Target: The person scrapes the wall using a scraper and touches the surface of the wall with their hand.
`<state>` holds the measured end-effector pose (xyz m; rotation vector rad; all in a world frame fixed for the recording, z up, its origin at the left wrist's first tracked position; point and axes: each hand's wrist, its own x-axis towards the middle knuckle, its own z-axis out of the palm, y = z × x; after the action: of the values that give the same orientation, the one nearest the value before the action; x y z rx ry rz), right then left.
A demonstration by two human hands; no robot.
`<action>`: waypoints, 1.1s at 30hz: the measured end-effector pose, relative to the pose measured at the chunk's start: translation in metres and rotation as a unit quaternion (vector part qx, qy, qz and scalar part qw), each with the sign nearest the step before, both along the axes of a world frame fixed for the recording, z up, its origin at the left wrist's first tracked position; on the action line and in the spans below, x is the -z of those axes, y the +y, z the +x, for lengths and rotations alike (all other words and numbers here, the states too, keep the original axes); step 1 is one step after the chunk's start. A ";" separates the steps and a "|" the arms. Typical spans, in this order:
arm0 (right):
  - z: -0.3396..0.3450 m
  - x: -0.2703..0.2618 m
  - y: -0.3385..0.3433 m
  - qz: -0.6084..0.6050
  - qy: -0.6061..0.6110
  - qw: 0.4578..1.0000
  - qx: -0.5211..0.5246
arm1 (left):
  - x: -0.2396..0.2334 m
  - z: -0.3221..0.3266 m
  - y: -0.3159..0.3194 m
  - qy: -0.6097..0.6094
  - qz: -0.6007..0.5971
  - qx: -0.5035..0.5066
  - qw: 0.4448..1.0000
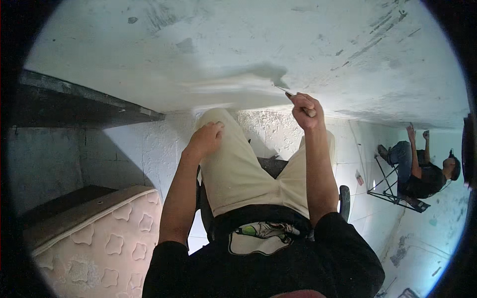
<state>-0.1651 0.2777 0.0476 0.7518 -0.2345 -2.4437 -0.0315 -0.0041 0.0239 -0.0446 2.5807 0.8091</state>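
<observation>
My right hand [307,110] grips the handle of a thin-bladed tool, seemingly a putty knife [284,90]. Its blade points up and left, with the tip at or very near the white wall [231,44]; contact is hard to tell. Beside the tip, a darker grey patch [266,70] spreads on the wall, partly in shadow. My left hand [207,138] rests on my left knee, fingers curled together, with nothing visible in it. Cream trousers [234,175] cover my legs, which are spread apart on a black chair [344,201].
A dark ledge [93,102] juts from the wall at the left. Below it leans a pink quilted mattress [111,242]. At the right another person [425,175] sits on a folding stool [387,186], hands raised towards the wall. A small reddish object [359,178] lies on the tiled floor [346,149].
</observation>
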 end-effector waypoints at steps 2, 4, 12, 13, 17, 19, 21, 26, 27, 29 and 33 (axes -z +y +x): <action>-0.004 0.004 0.006 0.015 -0.005 1.000 0.008 | 0.006 0.003 0.002 0.000 -0.006 0.011 1.000; -0.003 -0.010 0.004 -0.018 -0.017 1.000 0.003 | 0.009 0.004 -0.002 0.001 -0.016 0.016 1.000; -0.014 -0.011 0.005 -0.010 -0.022 1.000 -0.012 | 0.015 0.006 -0.002 0.027 -0.023 0.025 0.999; -0.015 -0.009 0.007 -0.009 -0.023 1.000 -0.012 | 0.014 0.005 -0.002 0.026 -0.022 0.024 0.999; -0.011 -0.004 0.003 0.009 -0.010 0.999 0.033 | 0.013 0.008 -0.004 0.013 0.009 0.003 1.000; -0.006 0.003 0.000 0.011 0.018 0.999 0.038 | 0.017 0.009 -0.005 0.019 0.004 0.007 1.000; -0.007 0.004 0.000 0.002 -0.016 0.999 0.034 | 0.020 0.009 -0.004 0.041 -0.010 0.004 0.999; -0.003 0.001 -0.004 0.001 -0.021 0.999 0.032 | 0.012 0.006 -0.002 0.010 -0.023 0.005 1.000; -0.003 0.003 -0.004 0.018 -0.008 1.000 0.017 | 0.010 0.003 -0.002 0.009 -0.027 0.002 1.000; -0.007 0.009 0.001 -0.002 -0.009 1.000 0.028 | 0.015 0.006 -0.001 0.029 -0.021 0.003 0.999; -0.009 0.007 0.004 -0.035 -0.002 0.999 0.016 | 0.017 0.003 -0.004 0.030 -0.007 0.003 1.000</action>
<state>-0.1737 0.2818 0.0407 0.7267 -0.3336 -2.4507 -0.0283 -0.0084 0.0071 -0.0178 2.6414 0.8008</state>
